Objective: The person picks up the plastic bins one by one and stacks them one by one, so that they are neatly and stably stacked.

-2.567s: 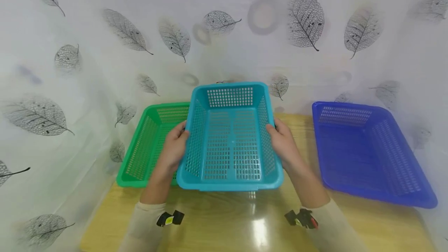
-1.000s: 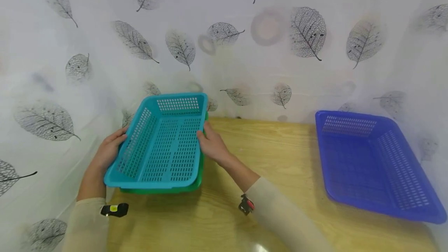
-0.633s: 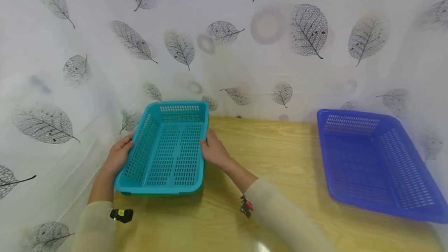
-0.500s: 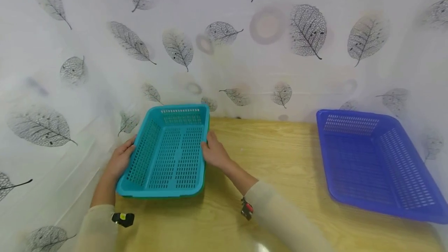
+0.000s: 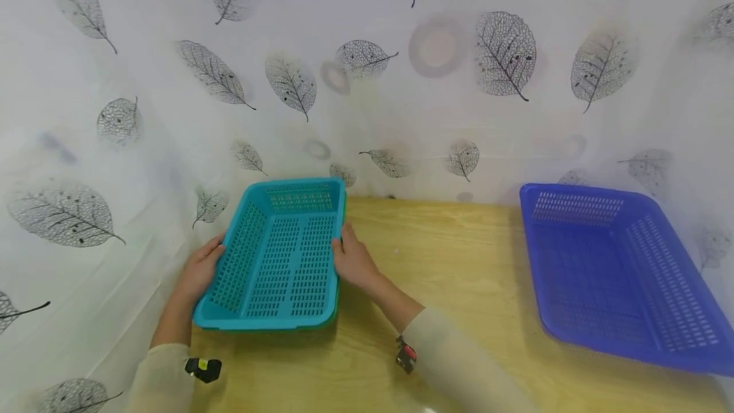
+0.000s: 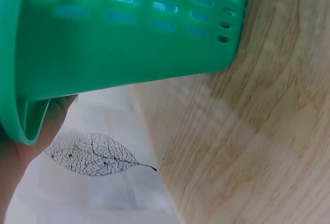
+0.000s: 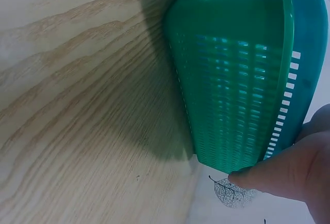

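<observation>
A teal plastic basket (image 5: 265, 323) with slotted walls sits inside a green basket (image 6: 129, 54) at the left of the table. My left hand (image 5: 199, 268) grips its left side, and the right hand (image 5: 355, 263) holds the right rim, thumb on top. In the right wrist view the teal rim (image 7: 312, 28) stands a little above the green basket's rim. The left wrist view shows the green wall up close, with part of my hand behind its rim; the fingertips there are hidden.
At the right of the wooden table (image 5: 447, 260) stands a larger blue-purple basket (image 5: 579, 279) with nothing visible inside. A whitish leaf-printed curtain (image 5: 395, 107) borders the back and left side of the table.
Both hands have carried the teal basket from the middle to the left and lowered it into the green one. Over the last half second it has shifted only slightly.
</observation>
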The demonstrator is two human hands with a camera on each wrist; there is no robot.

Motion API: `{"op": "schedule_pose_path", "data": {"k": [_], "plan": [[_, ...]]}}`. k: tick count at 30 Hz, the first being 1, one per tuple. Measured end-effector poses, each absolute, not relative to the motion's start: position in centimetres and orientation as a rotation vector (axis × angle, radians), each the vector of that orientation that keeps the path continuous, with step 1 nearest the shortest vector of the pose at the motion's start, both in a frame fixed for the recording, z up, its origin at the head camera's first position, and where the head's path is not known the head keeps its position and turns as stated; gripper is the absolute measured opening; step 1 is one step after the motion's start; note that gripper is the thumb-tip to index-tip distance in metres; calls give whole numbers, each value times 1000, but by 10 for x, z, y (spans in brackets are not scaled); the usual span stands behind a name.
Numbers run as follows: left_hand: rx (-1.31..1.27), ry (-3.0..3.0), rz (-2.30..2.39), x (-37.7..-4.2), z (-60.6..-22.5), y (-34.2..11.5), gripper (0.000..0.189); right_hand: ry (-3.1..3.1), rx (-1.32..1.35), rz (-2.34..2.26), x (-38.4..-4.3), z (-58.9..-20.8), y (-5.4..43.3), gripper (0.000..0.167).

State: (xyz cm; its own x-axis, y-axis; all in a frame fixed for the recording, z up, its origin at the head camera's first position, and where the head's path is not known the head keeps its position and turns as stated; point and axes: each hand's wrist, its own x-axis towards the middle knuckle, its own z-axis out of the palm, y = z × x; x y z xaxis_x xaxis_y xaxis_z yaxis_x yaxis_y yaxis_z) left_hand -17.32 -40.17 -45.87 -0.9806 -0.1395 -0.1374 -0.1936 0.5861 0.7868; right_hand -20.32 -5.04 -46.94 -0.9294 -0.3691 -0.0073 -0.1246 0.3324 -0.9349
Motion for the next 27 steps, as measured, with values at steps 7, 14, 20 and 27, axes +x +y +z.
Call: {"op": "schedule_pose_path", "data": {"k": [7, 14, 20, 27], "plan": [[-307, 2674, 1422, -169, -458, -375, 61, 2404, -456, -1669, -200, -470, -26, 55], [-282, 2699, 1474, -172, -465, -329, 56, 2535, -355, -1592, -204, -473, 15, 52], [-226, 2654, 1579, -177, -469, -285, 54, 2571, -273, -1532, -203, -468, 57, 53], [-147, 2630, 1655, -182, -472, -241, 53, 2575, -210, -1535, -194, -471, 101, 53]]}}
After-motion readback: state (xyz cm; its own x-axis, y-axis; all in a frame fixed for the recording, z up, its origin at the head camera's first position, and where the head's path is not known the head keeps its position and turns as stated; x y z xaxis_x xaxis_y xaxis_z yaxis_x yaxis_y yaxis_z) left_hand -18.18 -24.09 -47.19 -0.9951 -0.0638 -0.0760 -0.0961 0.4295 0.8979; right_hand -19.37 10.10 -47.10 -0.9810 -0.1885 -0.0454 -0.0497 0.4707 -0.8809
